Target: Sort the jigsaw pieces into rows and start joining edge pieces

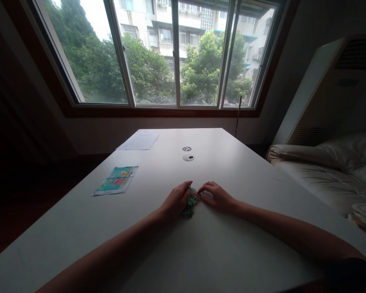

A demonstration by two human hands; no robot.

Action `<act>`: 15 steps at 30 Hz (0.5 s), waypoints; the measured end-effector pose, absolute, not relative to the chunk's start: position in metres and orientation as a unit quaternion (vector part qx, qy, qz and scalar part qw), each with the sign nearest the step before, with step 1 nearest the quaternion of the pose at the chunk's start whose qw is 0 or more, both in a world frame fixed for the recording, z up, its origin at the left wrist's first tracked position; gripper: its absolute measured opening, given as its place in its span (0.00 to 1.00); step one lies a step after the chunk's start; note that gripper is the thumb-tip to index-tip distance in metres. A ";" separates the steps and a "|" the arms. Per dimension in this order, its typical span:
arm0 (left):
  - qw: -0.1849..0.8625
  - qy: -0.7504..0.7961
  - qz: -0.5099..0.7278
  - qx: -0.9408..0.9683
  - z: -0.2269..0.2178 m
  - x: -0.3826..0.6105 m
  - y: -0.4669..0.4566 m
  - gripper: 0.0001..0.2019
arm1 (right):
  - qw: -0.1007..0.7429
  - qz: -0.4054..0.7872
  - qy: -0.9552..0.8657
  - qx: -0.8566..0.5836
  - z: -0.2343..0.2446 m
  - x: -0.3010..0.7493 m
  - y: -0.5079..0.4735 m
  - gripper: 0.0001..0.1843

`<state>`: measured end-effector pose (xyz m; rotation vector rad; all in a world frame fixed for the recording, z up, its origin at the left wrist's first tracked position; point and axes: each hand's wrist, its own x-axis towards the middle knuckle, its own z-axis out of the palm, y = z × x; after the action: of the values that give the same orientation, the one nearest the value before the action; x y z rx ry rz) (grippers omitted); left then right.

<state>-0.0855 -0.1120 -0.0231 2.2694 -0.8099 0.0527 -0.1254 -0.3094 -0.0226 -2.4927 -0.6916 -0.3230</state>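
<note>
A small heap of jigsaw puzzle pieces, mostly green and teal with bits of pink, lies on the white table. My left hand curls around the heap's left side, thumb uppermost, holding pieces against its palm. From the right, my right hand reaches the heap's edge with bent fingers. Its index fingertip touches the pieces, and a gap shows between finger and thumb. The fingers of my left hand are partly hidden behind the pieces.
On the table's left lies a colourful picture sheet, with white paper farther back. Two round inserts sit in the tabletop. A padded seat stands to the right, and a window spans the far wall.
</note>
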 end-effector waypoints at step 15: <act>0.171 -0.256 0.201 0.930 0.005 -0.042 -0.050 0.13 | 0.329 -0.136 -0.240 -0.903 -0.026 -0.122 -0.311 0.05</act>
<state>-0.0416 -0.0499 0.0053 2.6397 -0.7273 0.5718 -0.1218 -0.3106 -0.0257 -2.3621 -0.6285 -0.3563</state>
